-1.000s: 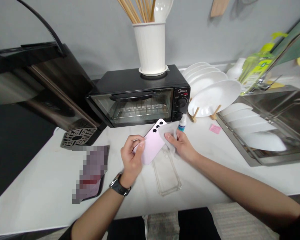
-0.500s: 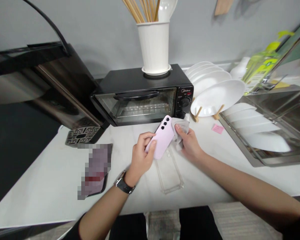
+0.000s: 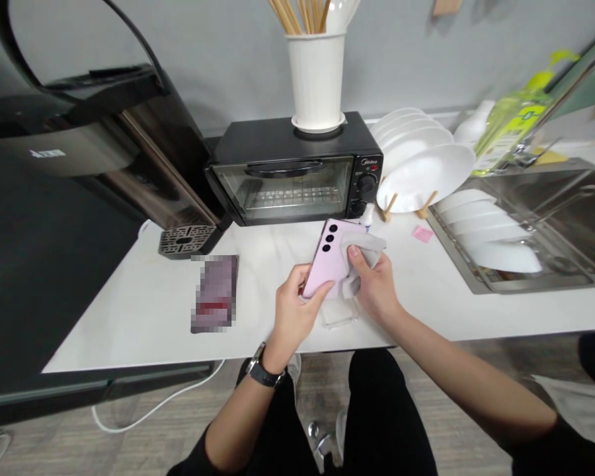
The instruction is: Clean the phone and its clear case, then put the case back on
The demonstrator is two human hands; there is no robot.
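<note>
A light purple phone, its back with three black lenses facing up, is held tilted in my left hand, thumb on its lower back and fingers round the left edge. My right hand pinches a crumpled grey cloth, which lies against the right side of the phone's back. Beneath them, partly covered, a clear phone case rests on the white counter. Behind the cloth stands a small white bottle. A second phone-shaped item, pixelated, lies on the left.
A black toaster oven bears a white cup of chopsticks. At left stands a dark drinks machine. White plates stand in a rack beside the sink, with green soap behind and a pink note in front.
The view has shifted, showing more floor. My left hand has raised the phone over the case, hiding more of it. The cloth now overlaps more of the phone's back.
</note>
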